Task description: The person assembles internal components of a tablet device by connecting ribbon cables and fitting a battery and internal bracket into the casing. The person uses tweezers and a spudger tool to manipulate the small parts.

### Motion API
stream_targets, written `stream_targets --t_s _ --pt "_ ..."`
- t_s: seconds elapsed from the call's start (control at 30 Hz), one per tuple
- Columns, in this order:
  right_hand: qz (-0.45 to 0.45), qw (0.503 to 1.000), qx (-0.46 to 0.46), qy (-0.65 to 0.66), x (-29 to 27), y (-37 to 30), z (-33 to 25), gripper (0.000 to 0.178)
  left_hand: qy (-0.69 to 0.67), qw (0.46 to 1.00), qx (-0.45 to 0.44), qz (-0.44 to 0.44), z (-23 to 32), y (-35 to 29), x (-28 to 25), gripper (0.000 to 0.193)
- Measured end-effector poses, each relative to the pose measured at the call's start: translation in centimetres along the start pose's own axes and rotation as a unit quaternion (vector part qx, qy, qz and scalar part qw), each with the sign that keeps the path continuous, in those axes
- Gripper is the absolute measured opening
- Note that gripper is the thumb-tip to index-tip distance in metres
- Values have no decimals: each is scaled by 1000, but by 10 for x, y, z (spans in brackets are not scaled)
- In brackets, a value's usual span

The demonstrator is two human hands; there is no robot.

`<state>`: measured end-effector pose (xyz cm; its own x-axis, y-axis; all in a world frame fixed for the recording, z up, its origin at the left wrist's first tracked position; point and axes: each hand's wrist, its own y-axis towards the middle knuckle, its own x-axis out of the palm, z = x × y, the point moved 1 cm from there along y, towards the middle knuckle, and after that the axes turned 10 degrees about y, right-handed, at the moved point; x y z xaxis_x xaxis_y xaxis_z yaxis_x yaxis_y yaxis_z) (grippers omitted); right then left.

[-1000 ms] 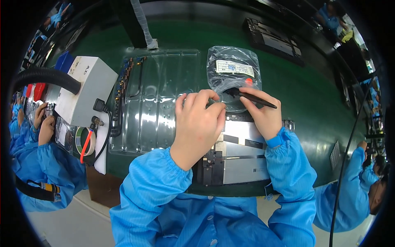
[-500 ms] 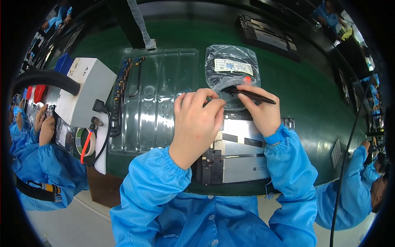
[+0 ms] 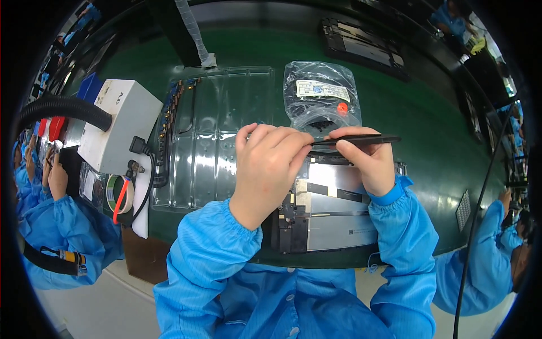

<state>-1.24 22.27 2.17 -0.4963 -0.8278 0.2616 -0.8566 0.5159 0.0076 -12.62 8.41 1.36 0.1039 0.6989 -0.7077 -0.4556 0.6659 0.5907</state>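
My right hand (image 3: 375, 166) grips black tweezers (image 3: 367, 139), held nearly level, with their tip at the fingertips of my left hand (image 3: 266, 172). The left fingers are pinched together; whatever they hold is too small or hidden to make out. Just beyond the hands lies a clear plastic bag (image 3: 292, 73) with a white label and a red round sticker. Small black pieces (image 3: 324, 125) show near its opening. Below my hands an opened flat electronic device (image 3: 339, 233) rests on the bench, with silver battery-like panels and a black frame. My right wrist wears a blue band.
A clear ribbed plastic tray (image 3: 217, 113) holds a row of thin strip parts. Left of it stand a white box (image 3: 127, 121) with a black hose, and a tape roll (image 3: 125, 195). Another device (image 3: 364, 48) lies far back. Co-workers sit at both sides.
My right hand has drawn back from the bag's opening. The tweezers have swung from slanted to nearly level, their tip now meeting my left fingertips.
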Motion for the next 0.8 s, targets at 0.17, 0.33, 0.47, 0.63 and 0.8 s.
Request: stream_targets --t_s 0.17,0.33,0.47,0.63,0.8 --pt "-6 1000 0 5 -1 0 -1 17 7 1000 5 5 1 0 -1 7" --pt "-14 1000 -17 22 -4 0 2 18 -1 1000 -9 5 -1 0 -3 5" --pt "-40 998 -22 38 -6 0 2 20 -2 1000 -8 4 -1 1 -3 4" --pt "-46 998 -22 25 -6 0 2 20 3 1000 1 11 -5 -1 1 6" --pt "-43 999 -19 25 -5 1 2 20 4 1000 1 6 -4 0 -1 6"
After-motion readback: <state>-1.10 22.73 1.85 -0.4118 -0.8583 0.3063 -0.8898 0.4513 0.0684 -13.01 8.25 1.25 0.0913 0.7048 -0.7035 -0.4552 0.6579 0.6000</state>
